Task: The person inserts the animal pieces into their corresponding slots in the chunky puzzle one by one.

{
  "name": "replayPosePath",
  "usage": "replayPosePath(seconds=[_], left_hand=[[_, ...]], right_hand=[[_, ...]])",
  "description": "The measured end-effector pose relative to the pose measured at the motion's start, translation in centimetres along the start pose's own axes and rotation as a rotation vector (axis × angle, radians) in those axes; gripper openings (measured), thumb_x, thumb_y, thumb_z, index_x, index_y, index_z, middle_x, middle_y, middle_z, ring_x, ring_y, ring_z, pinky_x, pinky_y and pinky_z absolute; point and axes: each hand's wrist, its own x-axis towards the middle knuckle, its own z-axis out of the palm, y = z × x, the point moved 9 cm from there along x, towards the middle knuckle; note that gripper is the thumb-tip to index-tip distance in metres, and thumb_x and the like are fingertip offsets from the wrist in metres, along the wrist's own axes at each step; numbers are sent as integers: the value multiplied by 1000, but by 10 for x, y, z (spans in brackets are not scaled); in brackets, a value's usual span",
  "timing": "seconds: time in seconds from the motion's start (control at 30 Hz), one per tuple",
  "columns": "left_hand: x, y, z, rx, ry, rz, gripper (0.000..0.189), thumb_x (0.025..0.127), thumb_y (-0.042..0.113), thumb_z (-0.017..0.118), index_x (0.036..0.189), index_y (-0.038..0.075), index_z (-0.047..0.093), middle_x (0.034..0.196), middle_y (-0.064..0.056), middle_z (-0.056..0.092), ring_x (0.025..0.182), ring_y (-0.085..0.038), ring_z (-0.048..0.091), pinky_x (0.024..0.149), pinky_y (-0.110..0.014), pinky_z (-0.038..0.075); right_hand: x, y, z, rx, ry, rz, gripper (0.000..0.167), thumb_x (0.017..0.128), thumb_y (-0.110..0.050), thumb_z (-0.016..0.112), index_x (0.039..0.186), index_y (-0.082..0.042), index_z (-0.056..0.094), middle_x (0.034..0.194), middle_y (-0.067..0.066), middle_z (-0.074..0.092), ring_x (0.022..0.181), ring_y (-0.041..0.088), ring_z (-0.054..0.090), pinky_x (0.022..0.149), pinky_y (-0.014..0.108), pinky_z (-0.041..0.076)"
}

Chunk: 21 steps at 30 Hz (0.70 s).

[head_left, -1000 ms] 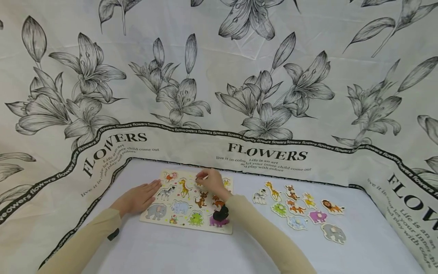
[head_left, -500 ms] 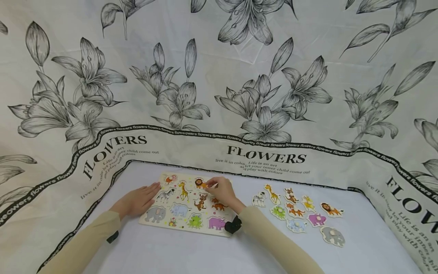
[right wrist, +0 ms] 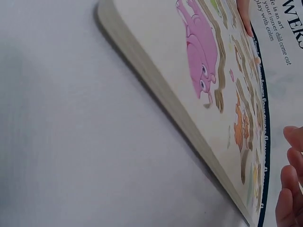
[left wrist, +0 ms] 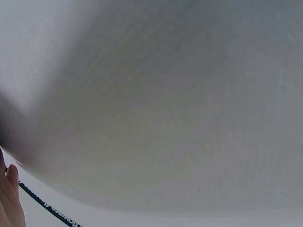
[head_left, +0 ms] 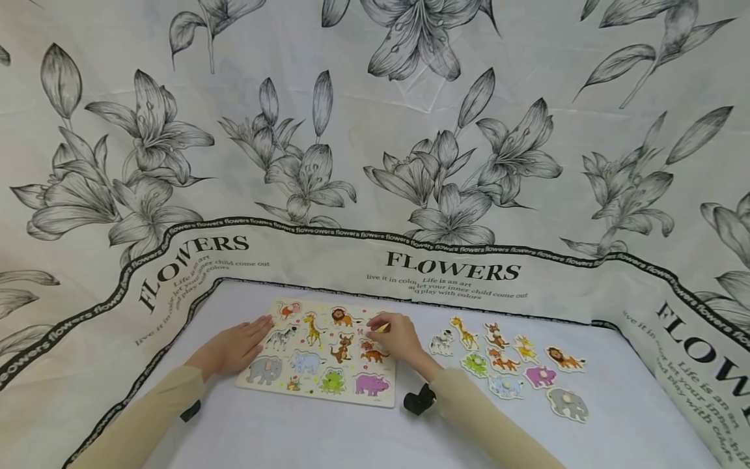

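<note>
A wooden animal puzzle board lies on the white table, showing printed animals such as a lion, a zebra and a purple hippo. At its left edge rests my left hand, fingers stretched out over the rim. My right hand, above the board's upper right, pinches a small puzzle piece with a pale wooden edge; its picture is hidden. In the right wrist view only fingertips show at the right edge. The left wrist view is mostly pale blur, with part of a hand at lower left.
Right of the board lie several loose animal pieces, among them a giraffe, a lion, a purple hippo piece and a grey elephant. A flower-printed cloth rises behind the table.
My right hand has moved right, from over the lion picture to the board's upper right side, still pinching the small piece. My left hand stays at the board's left edge.
</note>
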Motion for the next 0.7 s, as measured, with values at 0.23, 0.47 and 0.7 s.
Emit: replayPosePath(seconds=[0.23, 0.47, 0.7], left_hand=[[-1, 1, 0, -8, -10, -10, 54, 102, 27, 38, 146, -4, 33, 154, -19, 32, 142, -36, 33, 115, -49, 32], [-1, 2, -3, -7, -3, -2, 54, 102, 26, 39, 146, -4, 34, 154, -20, 32, 141, -37, 33, 115, -49, 33], [-1, 2, -2, -4, -1, -2, 53, 102, 25, 39, 146, -4, 33, 154, -20, 31, 142, -36, 33, 115, -50, 33]], right_hand=[[-8, 11, -14, -19, 25, 42, 14, 79, -14, 78, 92, -10, 75, 85, 3, 74, 61, 9, 54, 53, 19, 43], [-19, 22, -30, -53, 44, 62, 13, 78, -15, 79, 90, -12, 75, 84, 0, 74, 62, 8, 53, 54, 18, 42], [-29, 37, -48, -73, 72, 111, 14, 77, -16, 80, 90, -14, 75, 84, -1, 73, 65, 9, 54, 56, 19, 42]])
